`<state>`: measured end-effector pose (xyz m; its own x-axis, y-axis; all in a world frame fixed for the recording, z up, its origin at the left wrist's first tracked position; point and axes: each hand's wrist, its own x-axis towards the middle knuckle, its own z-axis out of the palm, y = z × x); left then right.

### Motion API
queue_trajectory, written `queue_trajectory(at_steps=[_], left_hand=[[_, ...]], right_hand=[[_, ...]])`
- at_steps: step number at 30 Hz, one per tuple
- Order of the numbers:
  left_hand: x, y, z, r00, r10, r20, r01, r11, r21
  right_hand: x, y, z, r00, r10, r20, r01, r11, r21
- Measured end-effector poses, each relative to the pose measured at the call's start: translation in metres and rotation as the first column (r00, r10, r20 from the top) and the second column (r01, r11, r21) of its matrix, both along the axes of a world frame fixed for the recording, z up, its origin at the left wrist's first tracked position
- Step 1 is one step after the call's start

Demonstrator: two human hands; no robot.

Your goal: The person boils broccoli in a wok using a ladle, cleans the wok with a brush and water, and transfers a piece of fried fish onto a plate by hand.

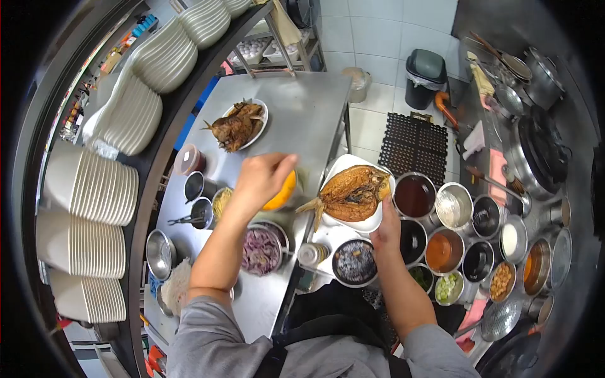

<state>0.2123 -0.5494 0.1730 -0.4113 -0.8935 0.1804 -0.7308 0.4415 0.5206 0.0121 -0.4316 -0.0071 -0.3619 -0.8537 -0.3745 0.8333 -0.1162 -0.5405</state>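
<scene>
My right hand (387,225) grips the edge of a white plate (340,165) that bears a browned, split-open fish (353,191); its tail hangs past the plate's left side. Over the steel table, my left hand (266,179) is raised with its fingers bent together; whether it holds anything small is hidden. Just beside and below it is something bright orange-yellow (282,192) in a container. A bowl of chopped purple onion (260,250) stands nearer to me. Farther back, another plate (263,130) carries more browned fish (236,128).
Stacked white plates (104,189) fill the shelf at left. Metal bowls of sauces (443,251) and chopped greens (448,288) crowd the right counter. A shaker (312,254) and a dark-filled bowl (355,261) stand close to me. A bin (424,80) and black mat (413,146) are on the floor.
</scene>
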Motion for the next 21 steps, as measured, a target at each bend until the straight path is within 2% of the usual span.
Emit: queue_trajectory(at_steps=[1, 3, 5, 7, 9, 11, 13, 15, 17, 19, 20, 21], left_hand=[[0.009, 0.034, 0.014, 0.998, 0.021, -0.053, -0.019, 0.999, 0.026], [0.038, 0.103, 0.023, 0.997, -0.073, 0.020, 0.066, 0.967, 0.244], [0.050, 0.184, 0.007, 0.969, -0.151, -0.194, 0.240, 0.752, 0.614], [0.036, 0.257, -0.041, 0.925, -0.322, -0.203, 0.374, 0.672, 0.639], [0.009, 0.328, -0.105, 0.945, -0.015, -0.327, 0.296, 0.466, 0.834], [-0.010, 0.385, -0.161, 0.854, 0.254, -0.454, 0.423, 0.170, 0.890], [-0.018, 0.439, -0.205, 0.791, 0.430, -0.435, 0.434, 0.107, 0.894], [-0.019, 0.478, -0.240, 0.807, 0.447, -0.386, 0.402, 0.064, 0.913], [-0.018, 0.509, -0.271, 0.774, 0.564, -0.287, 0.337, 0.016, 0.941], [-0.012, 0.521, -0.310, 0.785, 0.581, -0.217, 0.297, -0.046, 0.954], [-0.009, 0.522, -0.334, 0.772, 0.592, -0.229, 0.295, -0.016, 0.955], [-0.005, 0.522, -0.360, 0.757, 0.607, -0.241, 0.293, 0.013, 0.956]], right_hand=[[-0.001, 0.023, 0.001, 1.000, -0.010, -0.006, 0.010, 1.000, 0.001], [0.001, 0.075, -0.001, 0.999, -0.043, 0.007, 0.044, 0.997, -0.059], [0.008, 0.132, -0.002, 0.997, -0.076, 0.001, 0.076, 0.995, -0.061], [0.023, 0.196, -0.011, 0.978, -0.203, -0.045, 0.200, 0.978, -0.067], [0.036, 0.266, -0.028, 0.966, -0.253, -0.049, 0.250, 0.967, -0.057], [0.053, 0.336, -0.043, 0.956, -0.255, -0.146, 0.273, 0.954, 0.126], [0.070, 0.395, -0.069, 0.940, -0.292, -0.176, 0.324, 0.925, 0.198], [0.082, 0.437, -0.092, 0.895, -0.322, -0.308, 0.415, 0.855, 0.312], [0.091, 0.466, -0.118, 0.905, -0.337, -0.260, 0.417, 0.824, 0.382], [0.099, 0.479, -0.158, 0.909, -0.325, -0.261, 0.413, 0.788, 0.458], [0.102, 0.484, -0.188, 0.923, -0.246, -0.297, 0.365, 0.805, 0.467], [0.101, 0.485, -0.209, 0.924, -0.252, -0.289, 0.369, 0.788, 0.492]])
